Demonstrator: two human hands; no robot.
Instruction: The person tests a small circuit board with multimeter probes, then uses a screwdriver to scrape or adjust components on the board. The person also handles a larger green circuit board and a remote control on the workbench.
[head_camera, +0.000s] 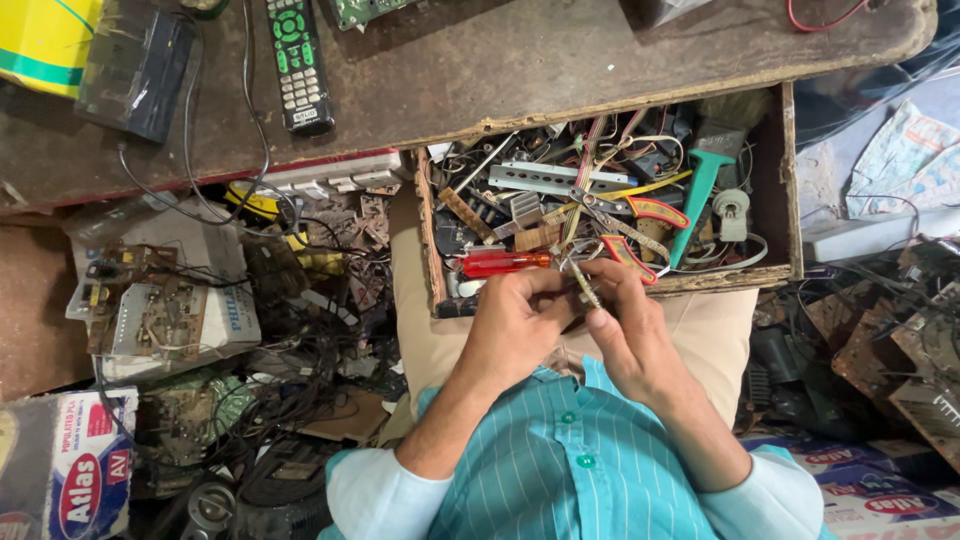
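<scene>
My left hand (515, 320) and my right hand (625, 325) meet over my lap, just below an open wooden drawer (790, 190). Together they pinch a small thin metal part (583, 283) between the fingertips. A red-handled screwdriver (505, 263) lies in the drawer right above my left hand. Pliers with red grips (635, 225) lie above my right hand, among several metal strips, wires and a teal-handled tool (700, 195).
A worn wooden table top (500, 70) carries a black remote control (295, 65), a dark box (135, 70) and cables. Circuit boards and tangled wires (200, 330) pile up on the left. More boards and cartons (890, 370) crowd the right.
</scene>
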